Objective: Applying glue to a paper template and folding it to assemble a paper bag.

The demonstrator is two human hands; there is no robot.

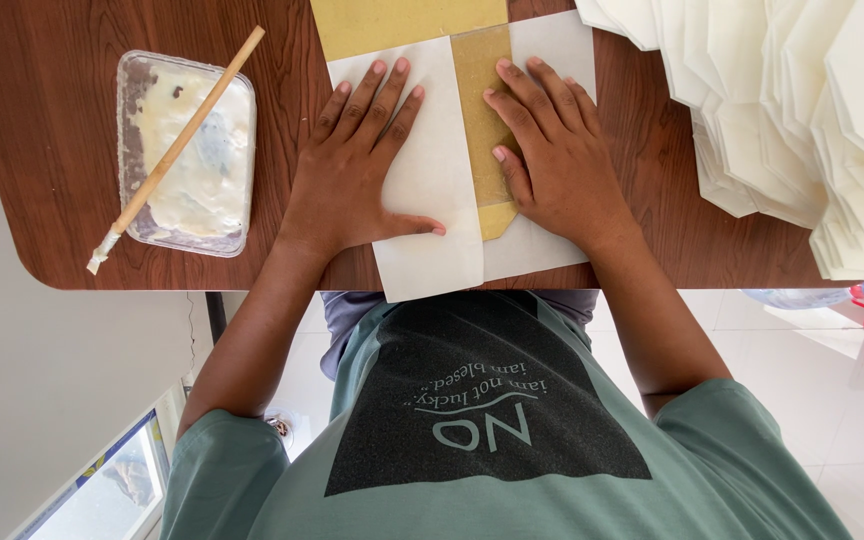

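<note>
Both hands, left (357, 165) and right (552, 160), press flat with open palms on the folded white paper sheet (430, 200) lying lengthwise away from the person on the brown wooden counter (42, 130).

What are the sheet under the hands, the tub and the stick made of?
Sheet: looks like thin white paper, matte, folded flat over a yellowish board. Tub: clear plastic, probably, glossy, see-through walls, smeared with whitish paste. Stick: seems wood or bamboo, bare tan, pale wrapped tip. Left hand and right hand press flat.
</note>
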